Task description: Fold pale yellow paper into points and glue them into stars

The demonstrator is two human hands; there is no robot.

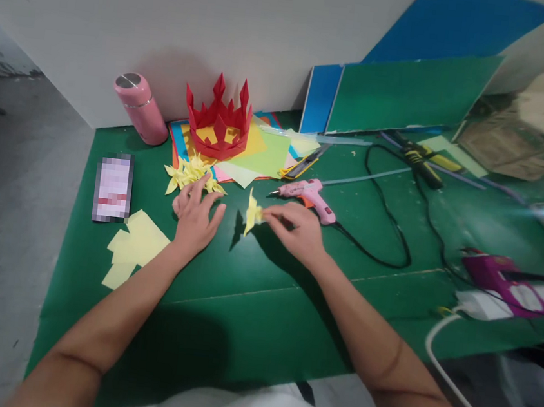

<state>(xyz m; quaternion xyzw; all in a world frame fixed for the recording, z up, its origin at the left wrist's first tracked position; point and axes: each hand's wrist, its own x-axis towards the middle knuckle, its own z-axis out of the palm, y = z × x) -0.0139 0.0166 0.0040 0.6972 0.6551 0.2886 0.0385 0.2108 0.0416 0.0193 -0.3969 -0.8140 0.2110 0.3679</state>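
My right hand (298, 231) pinches a small yellow folded-paper flower (252, 213) by its base, held just above the green tabletop, where its shadow falls. My left hand (198, 212) is open, fingers spread and reaching to the near side of a pile of similar yellow folded-paper pieces (188, 172). Its fingertips overlap the pile; I cannot tell whether they press on it. Behind the pile a red paper crown (219, 127) stands on stacked coloured paper sheets (274, 155). A pink glue gun (309, 194) lies beyond my right hand, its nozzle pointing left.
Loose yellow paper pieces (139, 241) lie left of my left forearm, near a blurred-out phone-like rectangle (113, 188). A pink bottle (143, 109) stands at the back left. A utility knife (303, 163), black cable (388, 209) and purple box (492, 275) lie toward the right.
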